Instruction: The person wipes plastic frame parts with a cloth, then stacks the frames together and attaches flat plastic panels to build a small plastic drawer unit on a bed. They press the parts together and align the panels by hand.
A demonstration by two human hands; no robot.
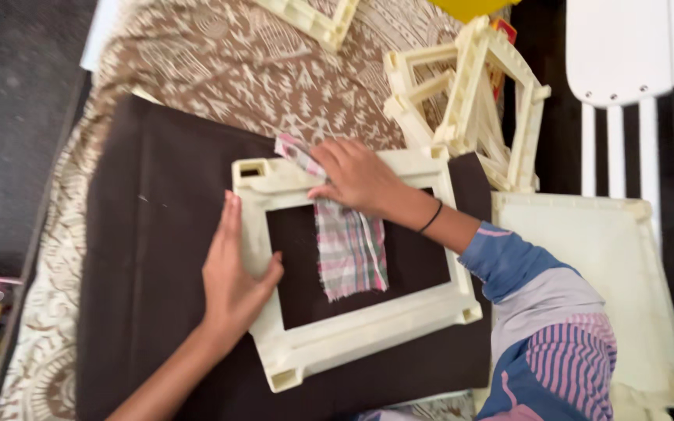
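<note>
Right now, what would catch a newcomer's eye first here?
A cream plastic frame lies mid-picture on brown cloth. The left hand presses its left side, while the right hand pins a plaid fabric strip at its top edge. More cream frames are piled at upper right.

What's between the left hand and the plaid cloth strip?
Head view: the cream frame's left bar, then bare brown fabric inside its opening, separate the left hand from the plaid strip.
</note>
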